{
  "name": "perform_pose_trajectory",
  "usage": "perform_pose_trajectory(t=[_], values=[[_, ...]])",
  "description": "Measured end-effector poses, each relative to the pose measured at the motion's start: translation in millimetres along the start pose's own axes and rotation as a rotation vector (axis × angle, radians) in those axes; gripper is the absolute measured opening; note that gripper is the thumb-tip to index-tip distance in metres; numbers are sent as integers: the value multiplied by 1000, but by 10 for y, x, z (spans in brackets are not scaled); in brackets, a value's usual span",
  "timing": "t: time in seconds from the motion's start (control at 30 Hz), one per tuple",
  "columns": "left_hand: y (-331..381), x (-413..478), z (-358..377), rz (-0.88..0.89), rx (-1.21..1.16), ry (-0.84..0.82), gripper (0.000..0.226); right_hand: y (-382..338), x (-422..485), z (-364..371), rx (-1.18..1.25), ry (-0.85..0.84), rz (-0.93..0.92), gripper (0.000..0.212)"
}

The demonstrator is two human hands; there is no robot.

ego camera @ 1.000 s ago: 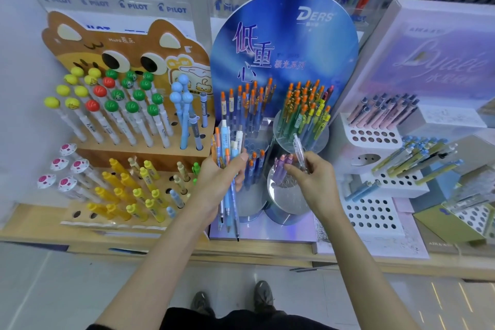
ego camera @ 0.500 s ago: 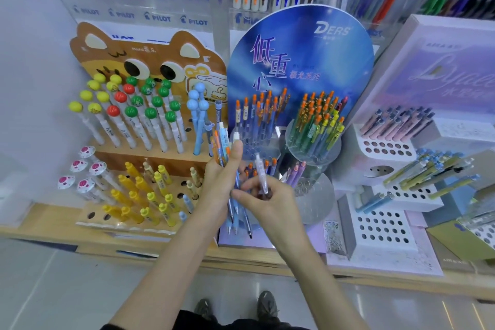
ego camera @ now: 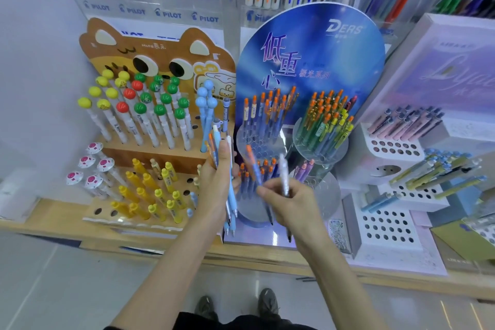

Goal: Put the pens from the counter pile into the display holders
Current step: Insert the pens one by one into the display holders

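Ahead: left hand's bundle, right hand's clear pen, holders behind.

A bundle of blue and white pens stands upright in the left hand, tips down. The right hand pinches two more: a blue pen with an orange cap, leaning left, and a pale translucent pen, nearly upright. Both are in front of the clear round display holders, which carry orange-capped pens standing upright.
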State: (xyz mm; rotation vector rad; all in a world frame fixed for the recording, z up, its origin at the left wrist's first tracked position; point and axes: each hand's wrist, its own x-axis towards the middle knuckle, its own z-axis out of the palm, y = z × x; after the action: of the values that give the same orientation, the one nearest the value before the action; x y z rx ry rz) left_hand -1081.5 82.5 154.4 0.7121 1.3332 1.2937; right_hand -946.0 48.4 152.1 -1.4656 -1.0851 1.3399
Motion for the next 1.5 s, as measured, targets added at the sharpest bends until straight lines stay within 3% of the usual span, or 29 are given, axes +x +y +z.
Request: perform_pose_trajectory(t=[0.1,0.17,0.3,0.43,0.57,1.0,1.5], values=[[-5,33,-77,-21,-13,-54,37,82,69,-189,83,125,5,6],[-11,46,-105,-46,-31,-70,30,151,132,-252,112,197,3,12],[-54,49,-140,-78,-38,-118,30,334,197,-211,-67,285,-91,3],[-89,45,-181,-90,-52,-151,27,529,226,-60,-259,413,-187,34],[-115,54,-236,-103,-64,-174,27,663,311,-2,-185,516,-130,39],[-133,39,-381,-127,-27,-227,27,695,429,129,-160,571,-133,33],[-82,28,-415,-132,-49,-239,28,728,457,147,-261,569,-161,44]])
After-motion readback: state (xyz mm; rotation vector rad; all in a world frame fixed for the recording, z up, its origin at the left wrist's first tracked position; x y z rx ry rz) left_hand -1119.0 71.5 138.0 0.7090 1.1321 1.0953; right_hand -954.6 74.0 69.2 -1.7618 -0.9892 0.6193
